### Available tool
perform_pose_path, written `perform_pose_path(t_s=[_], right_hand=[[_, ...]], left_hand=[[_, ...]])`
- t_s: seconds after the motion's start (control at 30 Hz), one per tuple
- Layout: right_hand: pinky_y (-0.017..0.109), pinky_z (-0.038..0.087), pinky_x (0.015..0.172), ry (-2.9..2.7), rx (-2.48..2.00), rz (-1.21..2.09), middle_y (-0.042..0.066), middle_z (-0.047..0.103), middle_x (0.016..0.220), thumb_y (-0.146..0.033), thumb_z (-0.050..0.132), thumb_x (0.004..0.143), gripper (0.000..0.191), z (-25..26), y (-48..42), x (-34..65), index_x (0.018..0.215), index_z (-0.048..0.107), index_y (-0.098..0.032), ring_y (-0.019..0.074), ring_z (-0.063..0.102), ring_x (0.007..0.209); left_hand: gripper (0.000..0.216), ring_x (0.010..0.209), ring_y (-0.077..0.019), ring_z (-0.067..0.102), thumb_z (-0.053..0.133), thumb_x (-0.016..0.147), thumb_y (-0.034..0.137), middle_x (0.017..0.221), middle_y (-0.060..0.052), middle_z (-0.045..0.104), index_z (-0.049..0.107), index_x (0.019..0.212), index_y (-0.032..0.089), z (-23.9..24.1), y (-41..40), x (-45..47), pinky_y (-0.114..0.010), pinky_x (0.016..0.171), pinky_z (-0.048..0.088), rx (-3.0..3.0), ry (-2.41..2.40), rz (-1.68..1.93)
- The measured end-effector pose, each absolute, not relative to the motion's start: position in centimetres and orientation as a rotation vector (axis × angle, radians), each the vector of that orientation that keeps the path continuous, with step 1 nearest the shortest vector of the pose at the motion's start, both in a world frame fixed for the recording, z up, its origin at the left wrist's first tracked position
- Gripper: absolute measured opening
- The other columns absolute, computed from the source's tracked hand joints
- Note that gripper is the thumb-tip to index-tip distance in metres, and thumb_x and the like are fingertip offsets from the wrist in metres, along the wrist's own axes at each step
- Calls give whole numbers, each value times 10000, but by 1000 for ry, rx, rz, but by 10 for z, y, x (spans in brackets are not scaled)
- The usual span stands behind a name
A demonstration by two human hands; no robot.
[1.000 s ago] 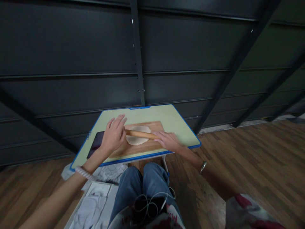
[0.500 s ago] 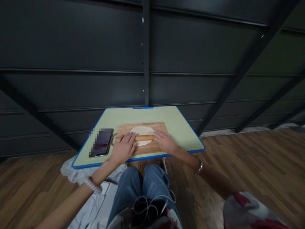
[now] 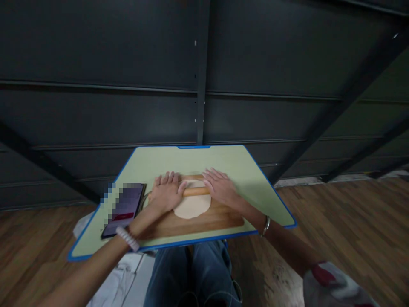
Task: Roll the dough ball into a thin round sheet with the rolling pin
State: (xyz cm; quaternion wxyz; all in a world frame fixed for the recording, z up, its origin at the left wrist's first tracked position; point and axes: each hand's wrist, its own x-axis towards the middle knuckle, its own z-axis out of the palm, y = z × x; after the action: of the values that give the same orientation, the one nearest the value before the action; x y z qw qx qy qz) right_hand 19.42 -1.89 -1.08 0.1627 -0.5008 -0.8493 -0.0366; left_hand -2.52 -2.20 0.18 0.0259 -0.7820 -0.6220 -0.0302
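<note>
The fingers (image 3: 168, 178) of the left hand (image 3: 166, 194) and the fingers (image 3: 213, 175) of the right hand (image 3: 221, 188) are extended flat, not curled into a grip; both palms press down on the two ends of one rolling pin (image 3: 196, 192). The pin is a smooth, light-wood cylinder lying horizontally at centre frame, touching the upper edge of one dough disc (image 3: 192, 207). The disc is pale, thin and roughly round. It lies on one rectangular wooden board (image 3: 204, 222) with visible grain. The board rests on one pale green surface (image 3: 191, 160) with a blue rim. One dark, flat phone (image 3: 124, 209) lies on the surface just left of the board. One beaded band (image 3: 128, 238) encircles the left wrist; one metal bangle (image 3: 265, 225) encircles the right wrist. Blue jeans (image 3: 191, 273) show at lower centre, above a wood-plank floor (image 3: 345, 221).
</note>
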Motion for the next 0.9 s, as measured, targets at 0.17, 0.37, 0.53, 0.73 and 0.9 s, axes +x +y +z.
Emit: perform_pose_path(t_s=[0.17,0.37,0.53,0.73,0.9], right_hand=[[409,225,1124,-2459,-1556,44,35,395,1461,-448,170,985,527,-17,35,193,1404,389,-214,183,293,1373],[412,252,1110,-2442,-1614,156,57,438,1433,-442,185,989,505,-16,76,188,1335,470,-207,192,336,1350],[431,273,1093,-2370,-1710,99,89,451,1420,-418,184,993,507,-9,60,187,1320,474,-160,209,343,1346],[421,209,1121,-2376,-1628,-85,105,483,1391,-341,235,984,468,-10,0,189,1305,495,-123,212,336,1349],[401,226,1114,-2348,-1540,-151,111,470,1401,-272,285,965,453,-10,-40,190,1357,444,-109,215,349,1339]], left_hand=[[713,1420,-262,154,85,928,527,1502,-161,278,388,1387,74,-3,28,-29,-520,1132,131,-2516,-1981,-89],[634,1387,-303,252,99,939,475,1436,-160,410,445,1354,144,-10,64,-34,-606,1082,161,-2523,-1971,-290],[597,1400,-312,210,145,938,426,1462,-181,359,447,1340,106,-11,55,-34,-614,1088,133,-2406,-2039,-304],[539,1343,-282,346,221,905,308,1369,-188,484,471,1308,53,-8,0,-31,-522,1125,126,-2358,-1907,-243],[500,1184,-277,517,211,924,304,1239,-185,588,555,1192,58,-9,-49,-30,-439,1053,296,-2309,-1801,-359]])
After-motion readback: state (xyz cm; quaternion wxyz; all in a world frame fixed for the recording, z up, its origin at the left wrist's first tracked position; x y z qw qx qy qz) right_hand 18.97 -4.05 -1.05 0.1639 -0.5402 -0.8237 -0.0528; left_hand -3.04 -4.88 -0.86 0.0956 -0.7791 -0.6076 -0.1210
